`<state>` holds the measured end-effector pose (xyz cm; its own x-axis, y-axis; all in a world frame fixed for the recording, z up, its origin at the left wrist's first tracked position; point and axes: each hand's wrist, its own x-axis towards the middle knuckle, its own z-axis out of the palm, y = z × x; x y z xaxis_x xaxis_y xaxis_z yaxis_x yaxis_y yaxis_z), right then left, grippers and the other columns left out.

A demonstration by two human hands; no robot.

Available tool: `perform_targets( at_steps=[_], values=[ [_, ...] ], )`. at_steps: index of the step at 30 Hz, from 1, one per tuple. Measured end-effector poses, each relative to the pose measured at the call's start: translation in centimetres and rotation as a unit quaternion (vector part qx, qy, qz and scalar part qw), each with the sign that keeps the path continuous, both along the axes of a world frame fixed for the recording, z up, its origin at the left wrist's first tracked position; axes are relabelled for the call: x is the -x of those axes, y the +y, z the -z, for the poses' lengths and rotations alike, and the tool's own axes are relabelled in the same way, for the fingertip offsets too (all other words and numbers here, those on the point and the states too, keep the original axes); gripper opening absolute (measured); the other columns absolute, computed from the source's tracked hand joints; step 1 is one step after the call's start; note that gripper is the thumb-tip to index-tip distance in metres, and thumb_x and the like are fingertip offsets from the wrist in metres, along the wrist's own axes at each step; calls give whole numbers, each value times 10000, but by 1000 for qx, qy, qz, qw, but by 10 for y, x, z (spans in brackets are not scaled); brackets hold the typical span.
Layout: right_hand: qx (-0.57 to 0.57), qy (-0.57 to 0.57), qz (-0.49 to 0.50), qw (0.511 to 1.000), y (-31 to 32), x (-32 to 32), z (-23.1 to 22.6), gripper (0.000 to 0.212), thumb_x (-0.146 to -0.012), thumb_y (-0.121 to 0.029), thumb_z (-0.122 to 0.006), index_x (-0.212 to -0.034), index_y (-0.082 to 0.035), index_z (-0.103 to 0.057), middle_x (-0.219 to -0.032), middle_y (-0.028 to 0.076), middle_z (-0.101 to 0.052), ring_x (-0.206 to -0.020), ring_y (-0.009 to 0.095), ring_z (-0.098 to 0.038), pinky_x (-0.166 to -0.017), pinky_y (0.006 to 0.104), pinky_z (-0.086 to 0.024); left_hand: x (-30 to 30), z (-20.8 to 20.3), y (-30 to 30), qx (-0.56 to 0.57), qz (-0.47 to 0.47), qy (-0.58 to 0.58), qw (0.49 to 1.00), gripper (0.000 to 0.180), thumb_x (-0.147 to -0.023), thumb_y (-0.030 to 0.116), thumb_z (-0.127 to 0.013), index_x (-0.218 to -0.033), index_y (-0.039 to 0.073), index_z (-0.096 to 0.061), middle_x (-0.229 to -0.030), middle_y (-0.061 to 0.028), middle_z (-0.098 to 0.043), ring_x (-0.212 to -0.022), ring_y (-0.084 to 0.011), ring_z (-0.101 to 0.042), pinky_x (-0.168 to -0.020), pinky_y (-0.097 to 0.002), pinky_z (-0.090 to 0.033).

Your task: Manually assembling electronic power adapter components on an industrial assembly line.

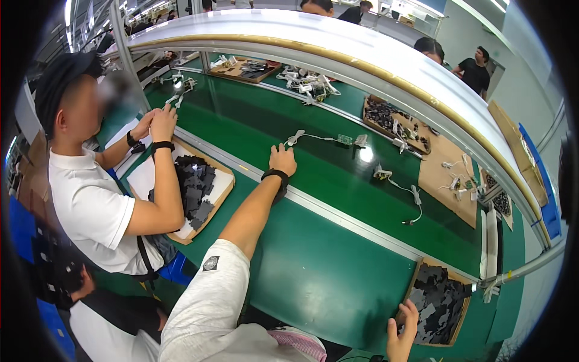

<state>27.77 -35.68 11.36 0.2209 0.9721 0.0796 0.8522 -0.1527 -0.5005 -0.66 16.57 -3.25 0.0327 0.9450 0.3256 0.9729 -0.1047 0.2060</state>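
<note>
My left hand (282, 160), with a black band at the wrist, reaches over the green belt. Its fingers are bent down at the looped end of a white cable (297, 137) and appear to pinch it. That cable runs right to a small green circuit board (344, 140) and a white block (360, 140), both lying on the belt. Low on the right, my right hand (404, 332) is open, fingers apart and holding nothing. Beside it stands a shallow cardboard box (416, 274) filled with dark flat pieces (435, 304).
A co-worker (90, 181) sits at left, both hands over the belt, beside a tray of black pieces (196, 184). Another cabled board (383, 173) lies right on the belt. A metal rail (338, 217) edges it; a white shelf (301, 30) arches above the far side.
</note>
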Motion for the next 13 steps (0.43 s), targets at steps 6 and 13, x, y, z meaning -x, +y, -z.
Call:
perform_targets(
  at_steps=[6,13],
  values=[
    [-52,103,-61,991,47,48,-26,364,-823,-44,-668,-1181,-18,-601,-1313,170,-542,-1218,343,-516,-1005,404,-427,25,-36,-16,76,228,-69,968,497,-802,58,-621,-1298,53,-589,-1357,-160,-516,-1085,-333,-580,-966,-398,-461],
    [-132,95,-217,962,92,76,-40,353,-803,-50,-687,-1149,-31,-625,-1287,180,-563,-1224,369,-513,-1042,453,-398,-18,-216,-127,203,393,-443,780,481,-861,106,-642,-1337,84,-575,-1467,-122,-455,-1113,-239,-618,-962,-335,-474]
  ],
)
